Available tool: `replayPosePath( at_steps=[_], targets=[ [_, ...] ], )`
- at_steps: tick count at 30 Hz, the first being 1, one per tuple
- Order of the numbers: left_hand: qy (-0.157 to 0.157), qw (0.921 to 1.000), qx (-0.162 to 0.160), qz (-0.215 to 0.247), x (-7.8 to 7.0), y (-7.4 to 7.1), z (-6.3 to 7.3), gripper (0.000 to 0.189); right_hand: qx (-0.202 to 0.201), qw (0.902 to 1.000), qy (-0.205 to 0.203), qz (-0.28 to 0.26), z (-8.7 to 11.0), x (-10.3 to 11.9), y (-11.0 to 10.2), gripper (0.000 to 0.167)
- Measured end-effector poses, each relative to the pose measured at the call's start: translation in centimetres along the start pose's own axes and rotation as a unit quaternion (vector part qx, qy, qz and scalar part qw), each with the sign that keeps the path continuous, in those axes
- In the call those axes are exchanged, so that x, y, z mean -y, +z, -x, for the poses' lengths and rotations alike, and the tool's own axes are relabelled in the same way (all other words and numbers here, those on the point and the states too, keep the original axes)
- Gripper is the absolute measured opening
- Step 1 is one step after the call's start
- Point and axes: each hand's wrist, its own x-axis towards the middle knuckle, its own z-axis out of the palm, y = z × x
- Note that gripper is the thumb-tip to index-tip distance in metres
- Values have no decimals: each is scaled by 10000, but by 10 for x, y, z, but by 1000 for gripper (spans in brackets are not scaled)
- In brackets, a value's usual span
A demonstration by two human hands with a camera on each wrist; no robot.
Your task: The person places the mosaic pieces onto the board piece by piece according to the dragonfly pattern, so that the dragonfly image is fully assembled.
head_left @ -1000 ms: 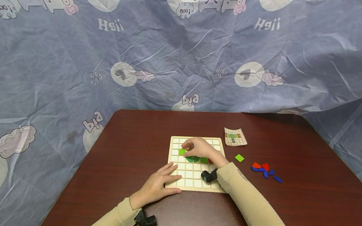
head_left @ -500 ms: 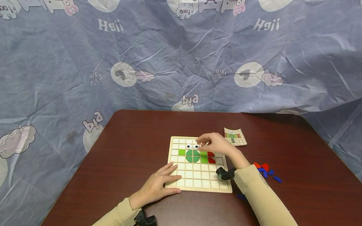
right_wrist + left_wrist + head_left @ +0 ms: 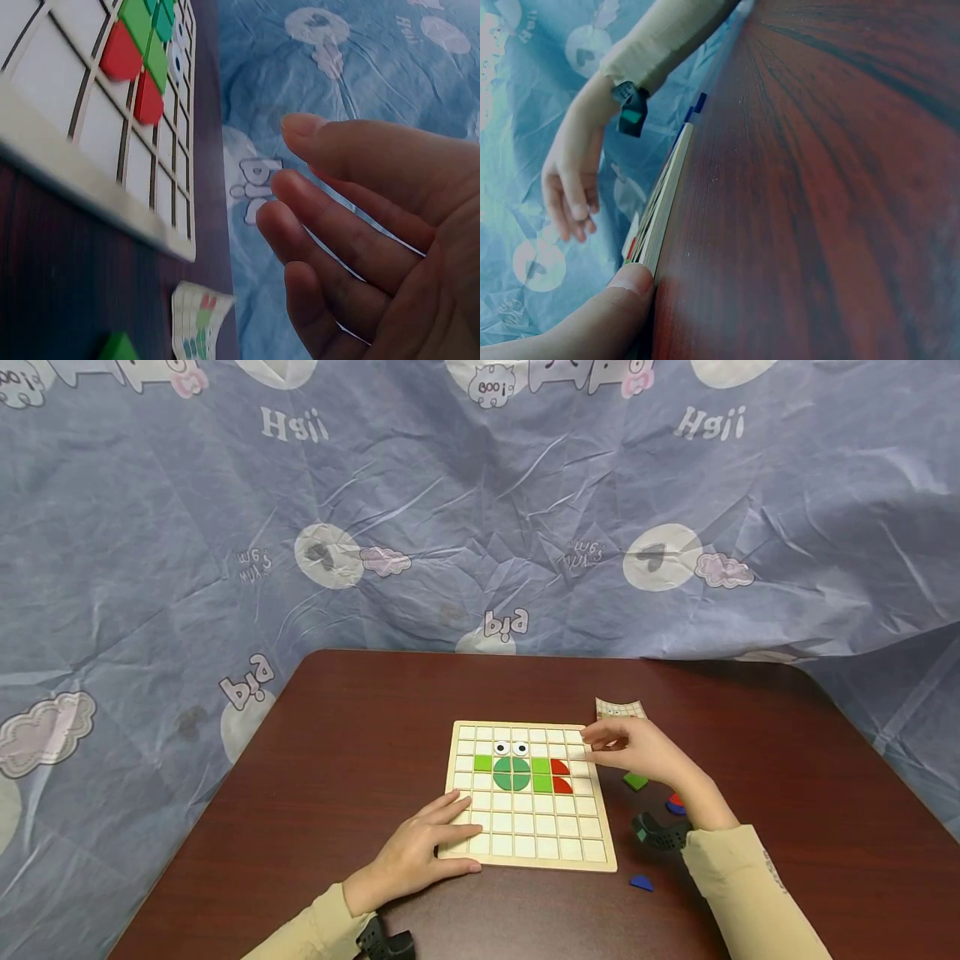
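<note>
My left hand (image 3: 415, 852) rests with spread fingers on the left front part of a gridded wooden board (image 3: 540, 862). In the left wrist view, its thumb (image 3: 622, 304) lies against the board's edge. On the board sit a light green square (image 3: 483, 763), a dark green circle made of quarter pieces (image 3: 512, 773), two round eye pieces (image 3: 511, 748), more light green squares (image 3: 541, 775) and two red quarter pieces (image 3: 561, 777). My right hand (image 3: 637, 750) hovers over the board's right edge, fingers loosely bent; nothing shows between them in the right wrist view.
Right of the board lie a green square tile (image 3: 636, 782), a red and blue pair of pieces (image 3: 677, 804) and a small blue piece (image 3: 641, 882). A pattern card (image 3: 621, 708) behind is partly covered by the right hand. A printed cloth (image 3: 480, 527) hangs beyond the table.
My right hand has moved rightward from over the eye pieces to the board's right edge, uncovering the eyes and red pieces. It now overlaps the card. My left hand has stayed put.
</note>
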Motion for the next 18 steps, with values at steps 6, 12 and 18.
replayPosePath(
  at_steps=[6, 12, 18],
  targets=[
    [27, 10000, -39, -10, 0, 0, 0, 49, -157, 9995, 267, -18, 20, -17, -13, 41],
    [-1, 10000, -12, 17, 0, 0, 0, 49, -242, 9990, 376, -18, 41, -28, -25, 40],
    [3, 10000, -17, 43, 0, 0, 0, 48, -313, 9979, 499, -283, 56, -47, -35, 36]
  ],
)
